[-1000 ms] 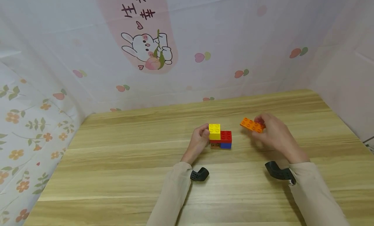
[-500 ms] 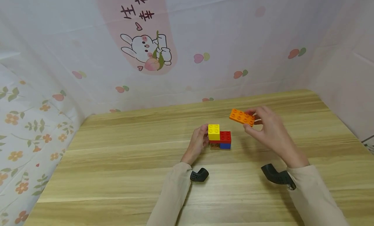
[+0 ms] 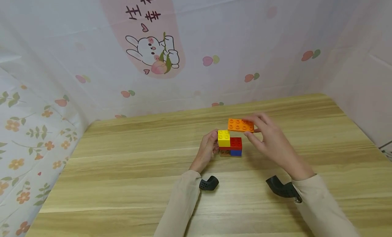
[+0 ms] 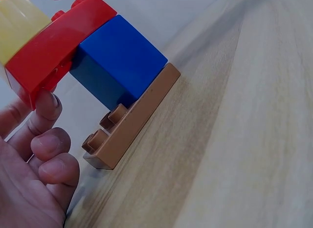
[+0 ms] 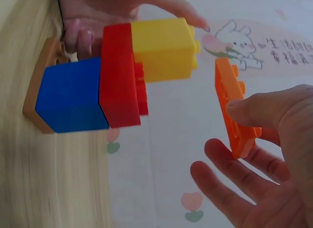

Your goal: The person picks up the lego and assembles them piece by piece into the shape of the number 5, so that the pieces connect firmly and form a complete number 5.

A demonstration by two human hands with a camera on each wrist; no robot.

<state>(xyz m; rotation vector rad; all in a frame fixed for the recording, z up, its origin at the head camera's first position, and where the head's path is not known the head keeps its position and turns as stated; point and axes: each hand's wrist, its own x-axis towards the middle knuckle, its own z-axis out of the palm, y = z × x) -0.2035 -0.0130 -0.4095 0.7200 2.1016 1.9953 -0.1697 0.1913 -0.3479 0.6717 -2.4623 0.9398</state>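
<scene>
A small stack of toy building bricks stands on the table: a thin brown brick (image 4: 139, 118) at the bottom, a blue brick (image 3: 236, 152) on one end of it, a flat red brick (image 3: 237, 142) across that, and a yellow brick (image 3: 224, 139) on the red one's left end. My left hand (image 3: 206, 149) grips the stack's left side, one fingertip under the red brick's overhang. Between thumb and fingers, my right hand (image 3: 272, 140) pinches a flat orange brick (image 5: 230, 103), studs up, above and just behind the stack, apart from the yellow brick in the right wrist view.
The wooden table (image 3: 122, 169) carries the stack. A printed white cloth (image 3: 220, 33) hangs behind it, and a floral cloth (image 3: 30, 145) hangs at the left. Black curved pieces (image 3: 209, 183) stick out at both sleeve cuffs.
My right hand has lifted the orange brick and carried it left, close over the stack, turning it nearly level with the stack's long side. My left hand stays at the stack.
</scene>
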